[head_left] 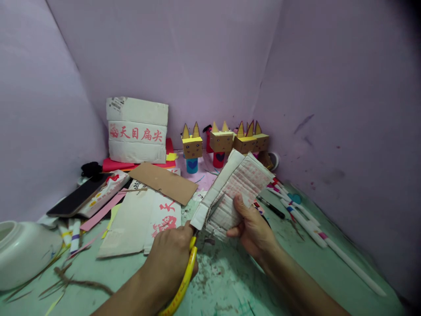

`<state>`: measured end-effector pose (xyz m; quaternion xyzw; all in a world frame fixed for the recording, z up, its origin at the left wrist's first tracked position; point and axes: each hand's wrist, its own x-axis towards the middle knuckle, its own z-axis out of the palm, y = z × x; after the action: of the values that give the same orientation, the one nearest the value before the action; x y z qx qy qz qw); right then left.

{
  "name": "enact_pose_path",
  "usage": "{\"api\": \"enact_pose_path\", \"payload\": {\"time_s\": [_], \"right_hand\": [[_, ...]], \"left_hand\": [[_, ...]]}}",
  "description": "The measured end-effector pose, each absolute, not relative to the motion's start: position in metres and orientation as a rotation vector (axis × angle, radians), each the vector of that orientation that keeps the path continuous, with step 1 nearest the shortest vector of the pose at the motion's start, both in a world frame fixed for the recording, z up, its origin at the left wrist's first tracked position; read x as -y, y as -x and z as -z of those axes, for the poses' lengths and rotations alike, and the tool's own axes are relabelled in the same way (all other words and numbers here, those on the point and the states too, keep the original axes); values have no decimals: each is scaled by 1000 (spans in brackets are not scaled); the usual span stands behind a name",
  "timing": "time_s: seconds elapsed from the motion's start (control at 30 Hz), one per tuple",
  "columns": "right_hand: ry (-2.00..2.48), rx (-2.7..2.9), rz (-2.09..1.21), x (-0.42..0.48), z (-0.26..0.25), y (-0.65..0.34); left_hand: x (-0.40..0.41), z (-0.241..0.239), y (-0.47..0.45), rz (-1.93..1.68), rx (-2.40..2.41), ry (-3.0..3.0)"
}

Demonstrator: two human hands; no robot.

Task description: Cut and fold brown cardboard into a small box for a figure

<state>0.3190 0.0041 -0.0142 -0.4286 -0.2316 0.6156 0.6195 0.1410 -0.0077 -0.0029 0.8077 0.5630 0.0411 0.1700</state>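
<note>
My left hand (173,252) is closed round a pair of scissors (187,274) with yellow handles. Their blades reach into a piece of white corrugated cardboard (251,173), between a narrow strip on its left side and the wider part with faint red print. In my right hand (255,226) is the wider part, gripped with the thumb on top and fingers beneath. The fingertips of my left hand are by the strip's lower end; whether they pinch it I cannot tell. Beneath and to the left lies a flat printed cardboard sheet (131,228), partly covered by a brown cardboard piece (164,181).
Several box-headed figures with pointed ears (192,147) stand at the back. A printed cardboard panel (137,151) leans on the wall. White rolled tubes (307,226) and a black pen (271,207) lie right. At left are a white jar (28,254), twigs (83,283) and a dark case (80,195).
</note>
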Motion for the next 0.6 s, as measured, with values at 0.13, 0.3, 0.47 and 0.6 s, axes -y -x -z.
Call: {"api": "enact_pose_path", "payload": {"time_s": [0.13,0.3,0.47,0.6], "right_hand": [[1005,527,-1369,-4,14,-319],[1005,522,-1381,-5,12,-319],[992,525,-1362,-4,12,-316],[1015,535,-1375,-3,14,-313]], "left_hand": [[6,12,-142,-219,-1554,-2261],[6,15,-140,-314,-1508,-2204],[11,-7,-141,-139,-1569,-2266],[13,-18,-150,-13,-1630,-2297]]}}
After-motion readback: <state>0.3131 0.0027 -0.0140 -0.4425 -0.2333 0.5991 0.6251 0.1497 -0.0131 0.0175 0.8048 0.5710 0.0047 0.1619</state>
